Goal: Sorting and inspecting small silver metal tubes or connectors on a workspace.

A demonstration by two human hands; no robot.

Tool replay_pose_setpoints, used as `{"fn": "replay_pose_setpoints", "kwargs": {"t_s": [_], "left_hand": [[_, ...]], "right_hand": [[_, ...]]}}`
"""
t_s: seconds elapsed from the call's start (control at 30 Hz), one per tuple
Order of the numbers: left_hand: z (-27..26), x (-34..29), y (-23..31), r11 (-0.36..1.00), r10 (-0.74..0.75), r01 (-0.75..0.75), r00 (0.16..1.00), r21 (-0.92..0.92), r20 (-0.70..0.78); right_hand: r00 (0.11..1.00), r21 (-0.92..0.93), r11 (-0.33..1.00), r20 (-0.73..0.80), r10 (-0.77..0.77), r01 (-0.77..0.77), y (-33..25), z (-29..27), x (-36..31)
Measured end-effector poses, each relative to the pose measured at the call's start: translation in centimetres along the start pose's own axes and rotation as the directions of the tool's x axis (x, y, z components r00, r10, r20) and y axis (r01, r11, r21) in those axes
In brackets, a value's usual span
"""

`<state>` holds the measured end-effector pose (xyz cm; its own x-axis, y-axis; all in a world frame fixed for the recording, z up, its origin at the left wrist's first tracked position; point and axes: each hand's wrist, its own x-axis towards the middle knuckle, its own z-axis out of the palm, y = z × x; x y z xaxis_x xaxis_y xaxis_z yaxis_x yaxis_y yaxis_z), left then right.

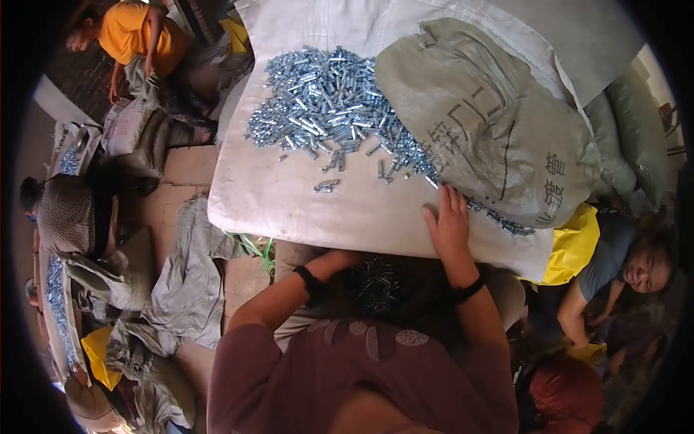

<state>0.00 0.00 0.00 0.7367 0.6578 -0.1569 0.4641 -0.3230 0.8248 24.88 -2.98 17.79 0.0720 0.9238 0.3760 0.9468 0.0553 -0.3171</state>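
A big heap of small, shiny, tube-like metal pieces (pixel 325 98) spreads over the pale cloth-covered table (pixel 289 199). My right hand (pixel 450 226) rests on the cloth near the table's front edge. Its fingers are stretched out, the thumb stands apart, and the fingertips touch pieces at the heap's lower right end. A full grey-green woven sack (pixel 499 130) lies over the heap's right side and hides part of it. My left hand (pixel 345 259) reaches below the table edge, its fingers hidden. Over my lap, more metal pieces (pixel 377 282) lie in a dark hollow.
Yellow sacking (pixel 572 246) hangs at the table's right corner, close to a person in blue-grey (pixel 600 249). Grey empty-looking sacks (pixel 189 275) lie on the tiled floor at left. Other people work at the left, one in an orange shirt (pixel 134 32). Filled sacks (pixel 629 137) stand at right.
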Motion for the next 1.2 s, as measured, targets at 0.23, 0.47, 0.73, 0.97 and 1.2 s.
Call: {"fn": "replay_pose_setpoints", "kwargs": {"t_s": [0.23,0.47,0.73,0.97,1.2], "left_hand": [[-9.1,-5.8,17.6,0.968,0.246,-0.249,0.915,0.035,-0.320],[-14.6,2.6,12.9,0.675,0.307,0.258,0.754,0.691,-0.581],[-12.5,4.8,14.9,0.687,0.429,-0.064,0.839,0.724,-0.334],[-11.1,4.9,16.2,0.547,0.415,-0.086,0.892,0.833,-0.180],[-11.3,4.5,15.7,0.554,0.344,0.000,0.911,0.832,-0.229]], "right_hand": [[0.957,-0.128,0.950,0.014,0.289,-0.285,-3.4,4.4,3.9],[0.995,-0.022,0.999,0.087,-0.048,0.050,-4.3,5.1,3.5],[0.939,0.073,0.937,-0.067,-0.337,0.342,-0.6,2.7,1.4],[0.973,0.146,0.969,0.082,-0.214,0.201,-0.2,1.6,-1.4],[0.990,0.340,0.931,-0.007,-0.140,0.134,-0.8,1.4,-1.9]]}}
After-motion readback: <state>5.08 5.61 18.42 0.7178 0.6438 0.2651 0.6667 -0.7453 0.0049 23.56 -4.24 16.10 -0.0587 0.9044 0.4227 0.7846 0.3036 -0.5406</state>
